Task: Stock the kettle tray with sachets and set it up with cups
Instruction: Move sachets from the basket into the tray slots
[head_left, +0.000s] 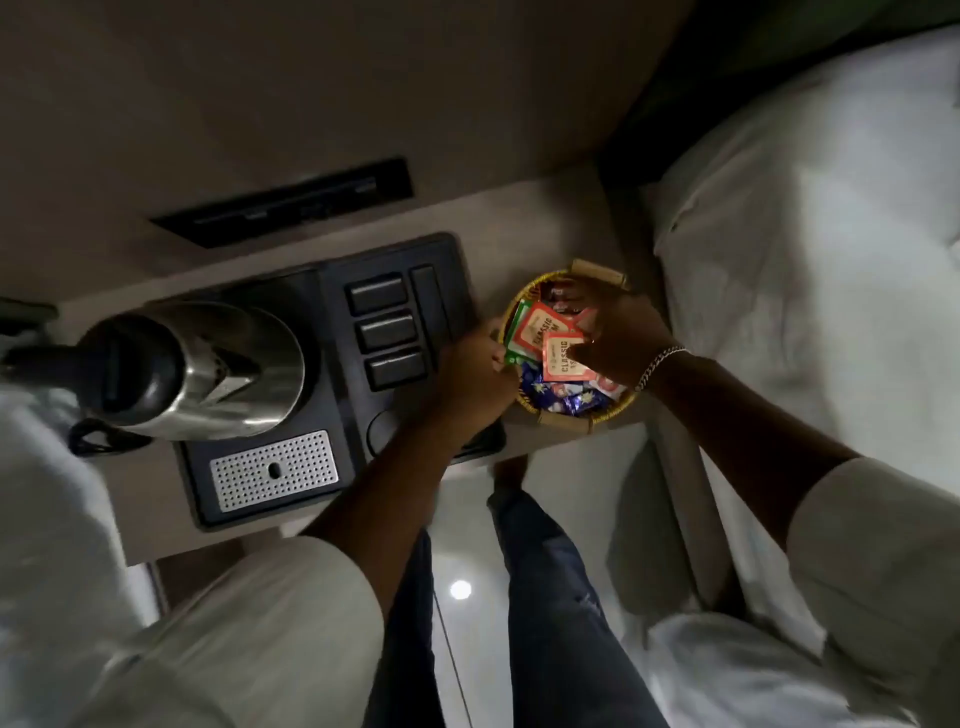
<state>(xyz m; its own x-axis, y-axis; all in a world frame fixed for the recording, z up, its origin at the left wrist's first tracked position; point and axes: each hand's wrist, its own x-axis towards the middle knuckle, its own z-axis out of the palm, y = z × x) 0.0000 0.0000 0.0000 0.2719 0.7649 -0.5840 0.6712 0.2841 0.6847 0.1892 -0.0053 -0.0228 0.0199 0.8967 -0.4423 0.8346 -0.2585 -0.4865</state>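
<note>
A dark kettle tray (332, 426) lies on a narrow beige shelf, with a steel kettle (208, 369) on its left half. Three small rectangular slots (387, 332) and a long slot sit empty on its right half. Right of the tray stands a round woven basket (597, 415) full of sachets: orange ones (545, 327) marked "Classic", green ones and blue ones (566, 397). My left hand (475, 379) grips the basket's left rim. My right hand (618, 332) reaches into the basket, fingers pinching an orange sachet (563, 364). No cups are in view.
A perforated metal drip plate (275, 470) fills the tray's front left corner. A black recessed panel (285, 202) is set in the wall behind. White bedding (821, 260) lies close on the right. Glossy floor and my legs show below the shelf.
</note>
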